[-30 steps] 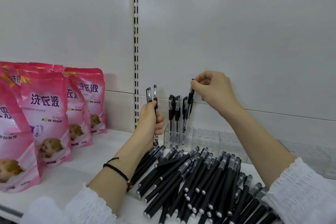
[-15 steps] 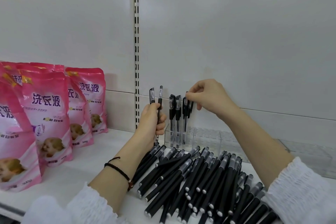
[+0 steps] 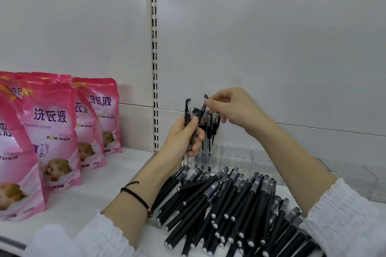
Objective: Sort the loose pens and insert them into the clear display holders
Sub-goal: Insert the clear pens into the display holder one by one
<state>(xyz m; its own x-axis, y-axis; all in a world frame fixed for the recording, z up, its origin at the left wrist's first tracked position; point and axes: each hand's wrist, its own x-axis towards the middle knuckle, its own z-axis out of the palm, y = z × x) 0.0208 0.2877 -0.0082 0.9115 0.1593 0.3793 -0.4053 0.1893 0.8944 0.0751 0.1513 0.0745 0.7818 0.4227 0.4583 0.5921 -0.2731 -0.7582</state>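
My left hand [image 3: 183,137] grips two clear-barrelled pens with black caps upright; one pen [image 3: 187,110] stands straight, the other pen [image 3: 203,106] leans right. My right hand [image 3: 234,108] pinches the cap of that leaning pen with thumb and forefinger. Just behind, several similar pens [image 3: 210,131] stand in the left end of a clear display holder [image 3: 236,158] on the white shelf. In front of the holder lies a big loose pile of matte black pens [image 3: 229,204], under and between my forearms.
Pink detergent pouches [image 3: 52,131] stand in rows at the left of the shelf [image 3: 94,198]. A slotted metal upright [image 3: 154,69] runs up the white back panel. Another clear holder [image 3: 355,177] sits at the right.
My right hand lowered a pen into the holder among the standing ones, let it go, then moved left and pinched one of the pens in my left hand.
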